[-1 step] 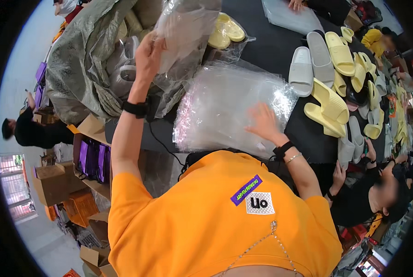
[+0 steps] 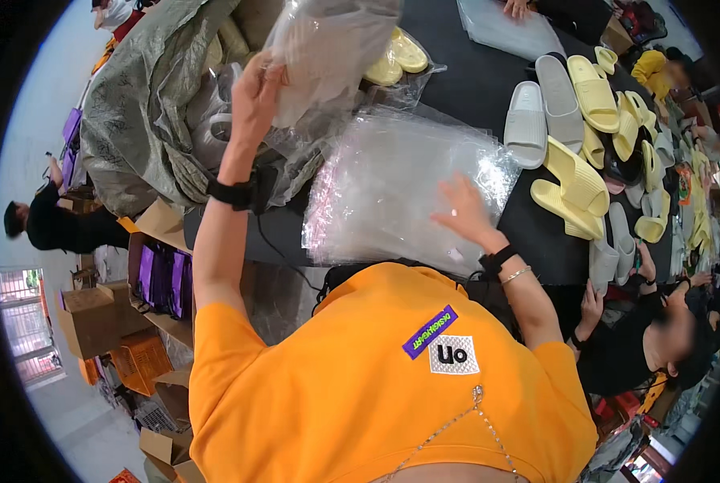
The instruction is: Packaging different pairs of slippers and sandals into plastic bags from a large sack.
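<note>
My left hand is raised at the far left of the table, its fingers pinched round a clear plastic bag that hangs out to the right. A loose stack of flat clear bags lies on the table in front of me. Over the right part of that stack is my right hand, fingers spread and nothing in its grasp; whether it touches the top bag I cannot tell. Partly behind the raised bag, a pair of yellow slippers sits in clear plastic.
A big grey woven sack with bagged slippers stands left. On the black table, yellow slippers and grey slippers are piled at right. A co-worker's hand holds a grey slipper there. Cardboard boxes stand on the left.
The bag in my left hand has swung slightly right, covering more of the yellow slippers. My right hand has shifted a little to the right over the stack.
</note>
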`<act>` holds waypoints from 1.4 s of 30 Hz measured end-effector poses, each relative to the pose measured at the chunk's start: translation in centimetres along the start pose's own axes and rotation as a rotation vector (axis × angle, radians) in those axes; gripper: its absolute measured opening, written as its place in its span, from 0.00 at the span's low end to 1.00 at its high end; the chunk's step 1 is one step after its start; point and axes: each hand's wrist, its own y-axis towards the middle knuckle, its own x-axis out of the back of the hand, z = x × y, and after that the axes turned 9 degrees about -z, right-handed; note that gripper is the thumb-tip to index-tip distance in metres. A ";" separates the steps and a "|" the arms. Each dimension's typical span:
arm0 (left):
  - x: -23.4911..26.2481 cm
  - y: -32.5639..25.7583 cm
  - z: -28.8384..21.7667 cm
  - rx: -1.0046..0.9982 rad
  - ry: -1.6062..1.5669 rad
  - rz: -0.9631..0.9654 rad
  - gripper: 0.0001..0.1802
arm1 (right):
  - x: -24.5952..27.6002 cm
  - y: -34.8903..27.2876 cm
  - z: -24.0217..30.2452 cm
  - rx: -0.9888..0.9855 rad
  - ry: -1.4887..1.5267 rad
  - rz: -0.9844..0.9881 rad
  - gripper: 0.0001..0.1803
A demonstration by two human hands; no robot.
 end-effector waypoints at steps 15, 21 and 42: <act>-7.2 -3.8 -0.3 0.027 -0.121 0.224 0.13 | 4.4 -0.2 0.5 -0.637 1.065 -0.363 0.36; 0.0 -8.6 6.2 0.652 -0.212 0.573 0.09 | 2.6 -4.9 -3.8 -0.873 1.045 -0.371 0.40; -8.1 -18.0 8.5 -0.355 0.748 0.709 0.31 | 3.7 -2.9 -6.2 -0.881 0.918 -0.335 0.19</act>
